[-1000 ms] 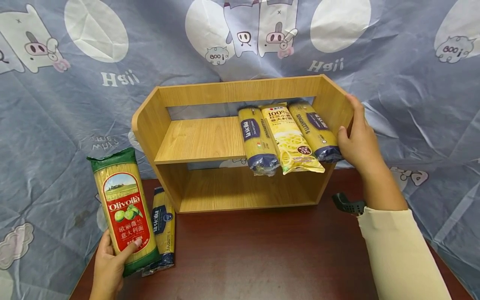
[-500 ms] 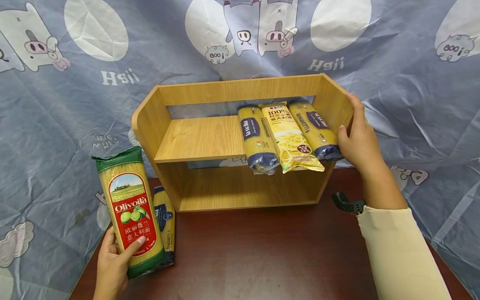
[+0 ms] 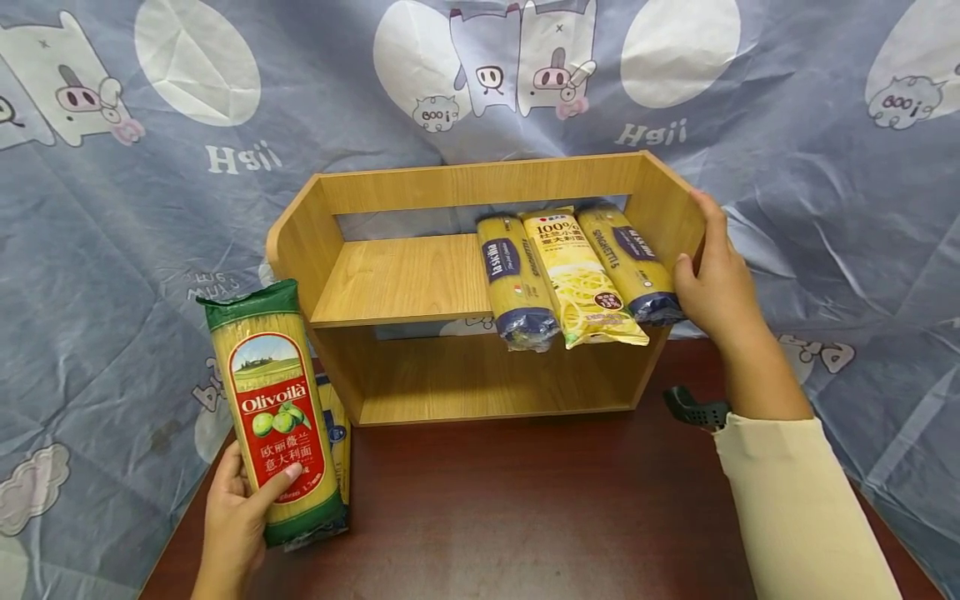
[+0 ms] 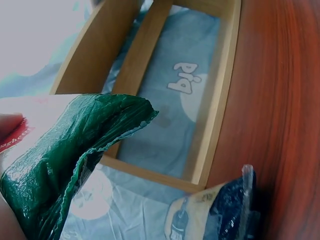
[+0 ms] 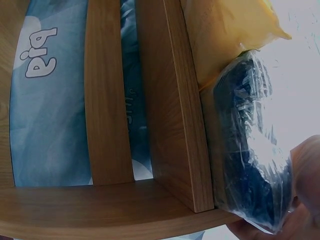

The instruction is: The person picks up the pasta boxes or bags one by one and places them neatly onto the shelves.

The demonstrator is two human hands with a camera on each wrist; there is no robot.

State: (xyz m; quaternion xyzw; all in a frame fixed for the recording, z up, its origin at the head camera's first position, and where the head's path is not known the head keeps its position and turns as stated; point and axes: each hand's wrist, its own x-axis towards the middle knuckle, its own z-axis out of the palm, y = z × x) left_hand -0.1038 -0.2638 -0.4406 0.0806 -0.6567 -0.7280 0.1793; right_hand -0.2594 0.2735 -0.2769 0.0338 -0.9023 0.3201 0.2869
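In the head view, the green-ended Olivoilà pack (image 3: 281,408) is held near its lower end by the left hand (image 3: 238,504), the grip wrapped around it with the thumb laid across the red label. The pack is tilted, its top leaning to the left, and is placed left of the wooden shelf (image 3: 408,279). A blue-and-yellow pack (image 3: 341,437) on the tabletop (image 3: 525,508) is partly covered by it. The right side panel of the shelf is gripped by the right hand (image 3: 716,283), the thumb set on its inner side. On the upper board, a yellow noodle pack (image 3: 581,275) is flanked by two spaghetti packs (image 3: 517,279), their near ends protruding past the edge.

In the left wrist view, the green end of the Olivoilà pack is seen close up, with a dark blue pack end below, beside the shelf.

In the right wrist view, a dark blue wrapped end is seen overhanging the board; fingers are shown just beside it, but whether it is touched cannot be told.
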